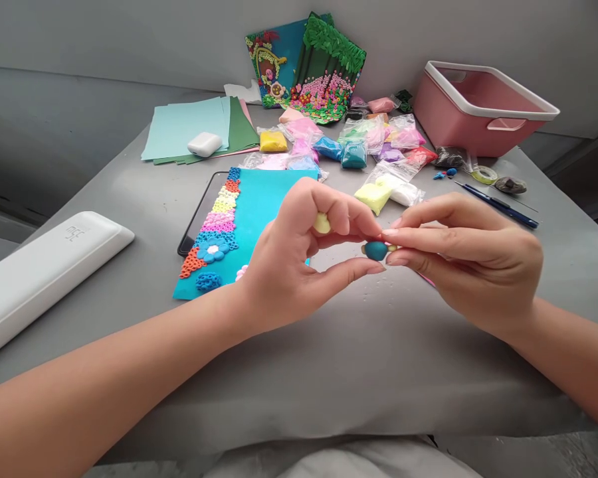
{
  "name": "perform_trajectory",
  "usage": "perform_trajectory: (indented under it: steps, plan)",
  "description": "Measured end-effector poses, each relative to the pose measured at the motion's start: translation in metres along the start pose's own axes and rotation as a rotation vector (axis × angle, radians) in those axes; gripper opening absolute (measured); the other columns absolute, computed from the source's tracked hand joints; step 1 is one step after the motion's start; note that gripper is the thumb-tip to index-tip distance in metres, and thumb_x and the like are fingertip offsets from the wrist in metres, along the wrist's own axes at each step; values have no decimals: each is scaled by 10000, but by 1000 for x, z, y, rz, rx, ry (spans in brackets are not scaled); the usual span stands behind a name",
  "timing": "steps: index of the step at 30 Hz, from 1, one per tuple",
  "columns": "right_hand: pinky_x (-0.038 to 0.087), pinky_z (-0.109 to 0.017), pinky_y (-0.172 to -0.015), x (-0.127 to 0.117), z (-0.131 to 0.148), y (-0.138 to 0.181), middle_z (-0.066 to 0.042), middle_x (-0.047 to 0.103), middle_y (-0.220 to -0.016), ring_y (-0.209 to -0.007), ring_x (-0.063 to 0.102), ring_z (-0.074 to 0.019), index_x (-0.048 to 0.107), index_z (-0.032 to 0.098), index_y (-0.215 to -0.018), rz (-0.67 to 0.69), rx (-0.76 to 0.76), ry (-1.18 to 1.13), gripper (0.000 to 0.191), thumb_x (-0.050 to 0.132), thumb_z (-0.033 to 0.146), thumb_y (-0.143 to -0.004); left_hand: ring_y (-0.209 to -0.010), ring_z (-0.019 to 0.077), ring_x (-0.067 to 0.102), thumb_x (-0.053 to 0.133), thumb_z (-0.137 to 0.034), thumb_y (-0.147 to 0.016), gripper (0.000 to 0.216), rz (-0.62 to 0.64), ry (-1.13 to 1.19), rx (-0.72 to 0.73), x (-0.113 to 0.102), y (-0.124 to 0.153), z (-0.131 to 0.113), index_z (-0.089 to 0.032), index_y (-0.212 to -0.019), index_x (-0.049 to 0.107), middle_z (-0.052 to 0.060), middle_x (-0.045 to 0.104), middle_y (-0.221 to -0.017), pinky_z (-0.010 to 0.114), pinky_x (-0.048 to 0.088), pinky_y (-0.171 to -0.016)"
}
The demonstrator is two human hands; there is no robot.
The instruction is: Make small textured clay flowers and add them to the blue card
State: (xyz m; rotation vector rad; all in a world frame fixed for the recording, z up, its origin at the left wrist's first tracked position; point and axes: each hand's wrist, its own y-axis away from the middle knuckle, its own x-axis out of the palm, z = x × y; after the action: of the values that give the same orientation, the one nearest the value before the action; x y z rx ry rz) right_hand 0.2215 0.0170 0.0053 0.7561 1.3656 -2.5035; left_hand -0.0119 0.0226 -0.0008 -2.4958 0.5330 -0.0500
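Between thumb and fingertips, my left hand (309, 259) pinches a small teal clay ball (376, 250). Its curled fingers also keep a lump of pale yellow clay (321, 224) against the palm. My right hand (458, 249) meets it from the right, thumb and fingertips closed on a tiny piece of yellow clay (392, 247) touching the ball's side. Behind my left hand lies a turquoise sheet (269, 199), its left edge covered with bands of small clay rings and a blue clay flower (212, 249). My left hand hides part of the sheet.
Bags of coloured clay (353, 154) lie across the back, before two decorated clay pictures (329, 73). A pink bin (478, 106) stands back right. Dark blue tools (498, 204) and tape (484, 174) lie right. A white device (50, 272), phone (199, 216) and paper sheets (187, 126) are left.
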Motion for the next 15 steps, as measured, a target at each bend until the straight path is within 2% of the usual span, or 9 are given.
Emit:
perform_trajectory:
  steps: [4,10,15]
  plan:
    - [663,-306,-642,-1,1,1,-23,792,-1017,-755,727,-139,856,387,-1252,18,9,3,405,846,127,-942,-1001,137,781,862,-129,-870,447,-10,12,-34,1,1,-1,-271,-942,444,-43,689,-1020,307,711,-884]
    - [675,-288,-681,0,0,0,-27,814,-1069,-791,761,-134,822,373,-1328,6,-25,-23,477,839,99,-938,-977,81,777,854,-52,-850,474,-24,103,-49,1,-1,-1,-264,-954,443,-62,683,-1016,222,690,-899]
    - [666,-299,-672,1,3,-2,-25,827,-990,-790,765,-150,862,342,-1215,-19,-10,36,359,839,111,-941,-971,91,776,847,-47,-843,489,-10,104,-28,0,-2,2,-272,-978,435,-53,684,-1016,237,709,-905]
